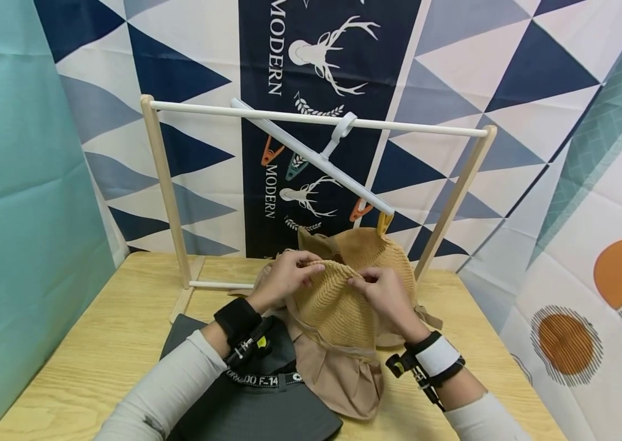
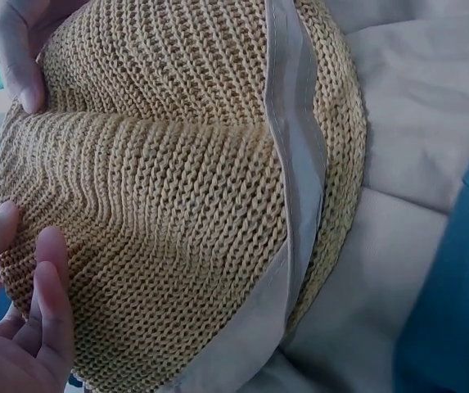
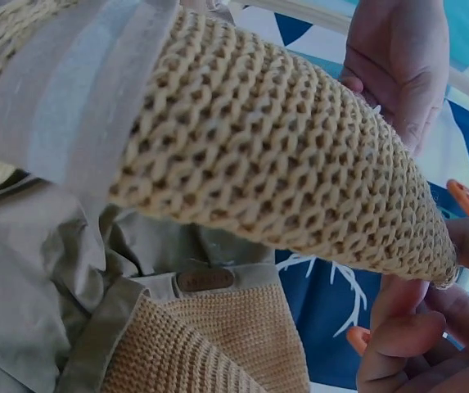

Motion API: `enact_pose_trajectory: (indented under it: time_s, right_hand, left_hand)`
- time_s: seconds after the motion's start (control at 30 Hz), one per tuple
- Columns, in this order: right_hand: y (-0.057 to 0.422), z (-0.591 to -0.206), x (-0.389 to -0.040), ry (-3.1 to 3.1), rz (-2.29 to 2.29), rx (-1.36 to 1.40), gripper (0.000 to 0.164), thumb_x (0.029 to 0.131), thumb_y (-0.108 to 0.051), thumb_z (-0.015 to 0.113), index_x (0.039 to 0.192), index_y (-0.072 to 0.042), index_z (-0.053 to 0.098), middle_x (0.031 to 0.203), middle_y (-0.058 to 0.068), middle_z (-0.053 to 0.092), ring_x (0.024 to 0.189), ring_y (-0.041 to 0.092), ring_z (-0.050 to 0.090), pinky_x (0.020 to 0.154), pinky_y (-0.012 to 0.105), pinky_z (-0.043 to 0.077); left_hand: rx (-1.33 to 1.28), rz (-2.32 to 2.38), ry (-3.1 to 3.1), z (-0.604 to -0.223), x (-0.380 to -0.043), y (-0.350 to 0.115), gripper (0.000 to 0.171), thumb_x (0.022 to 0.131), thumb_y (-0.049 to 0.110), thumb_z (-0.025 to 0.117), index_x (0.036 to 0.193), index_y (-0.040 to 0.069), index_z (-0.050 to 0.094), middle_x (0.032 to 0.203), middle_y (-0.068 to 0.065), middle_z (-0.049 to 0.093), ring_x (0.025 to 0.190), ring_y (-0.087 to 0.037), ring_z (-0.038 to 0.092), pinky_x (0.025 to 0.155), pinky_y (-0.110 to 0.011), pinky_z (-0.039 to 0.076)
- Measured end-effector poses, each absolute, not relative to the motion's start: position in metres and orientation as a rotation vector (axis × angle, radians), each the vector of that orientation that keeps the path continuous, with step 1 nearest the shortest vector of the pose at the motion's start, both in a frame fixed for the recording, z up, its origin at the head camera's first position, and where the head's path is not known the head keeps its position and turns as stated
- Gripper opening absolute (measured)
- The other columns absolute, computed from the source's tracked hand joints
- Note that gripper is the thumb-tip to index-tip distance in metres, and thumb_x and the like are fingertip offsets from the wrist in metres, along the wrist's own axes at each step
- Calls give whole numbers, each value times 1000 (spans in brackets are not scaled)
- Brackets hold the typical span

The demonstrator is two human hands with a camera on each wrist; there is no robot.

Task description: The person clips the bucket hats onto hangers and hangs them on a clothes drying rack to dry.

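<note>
A woven straw sun hat (image 1: 338, 303) with a beige fabric brim (image 1: 338, 380) is held over the table, its crown folded along the top. My left hand (image 1: 287, 277) pinches the left end of that edge; the left wrist view shows its fingers (image 2: 51, 307) against the weave. On the right end, my right hand (image 1: 387, 295) pinches the crown between thumb and fingers, also seen in the right wrist view. Behind, a second straw hat (image 1: 368, 242) hangs from a yellow clip (image 1: 384, 223) on a tilted pale hanger (image 1: 316, 160).
A white rail (image 1: 289, 115) on wooden posts carries the hanger, whose orange clip (image 1: 361, 210) and teal clip (image 1: 296, 166) hang loose. A dark grey bucket hat (image 1: 245, 407) lies on the wooden table (image 1: 68, 361) beneath my left forearm. Patterned cloth stands behind.
</note>
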State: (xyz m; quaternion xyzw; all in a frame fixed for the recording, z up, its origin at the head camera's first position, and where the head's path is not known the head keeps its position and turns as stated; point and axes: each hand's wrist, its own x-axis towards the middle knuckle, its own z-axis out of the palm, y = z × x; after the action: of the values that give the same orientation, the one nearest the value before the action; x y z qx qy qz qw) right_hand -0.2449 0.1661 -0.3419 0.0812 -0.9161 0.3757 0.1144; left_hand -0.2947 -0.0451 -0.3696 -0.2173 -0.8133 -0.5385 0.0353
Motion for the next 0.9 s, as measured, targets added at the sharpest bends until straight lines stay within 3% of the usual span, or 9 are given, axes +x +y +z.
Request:
enact_pose_trajectory:
  time_s: [0.47,0.9]
  right_hand:
    - [173,-332,-248,-2648,1017,336,14,85,-17,75,87,-3,77,74,8,71,58,9,50,52,21,38]
    - [173,-325,-247,-2646,989,285,30,86,-43,73,87,-14,78,83,2,72,66,10,54,58,23,41]
  left_hand:
    - [-718,-1647,-2429,-359,-299,-40,19,93,24,67,103,10,74,89,-8,72,63,-13,65,62,-24,53]
    - [-719,-1622,-2424,-352,-304,-38,20,92,24,68,103,10,74,94,-7,73,63,-15,68,63,-25,53]
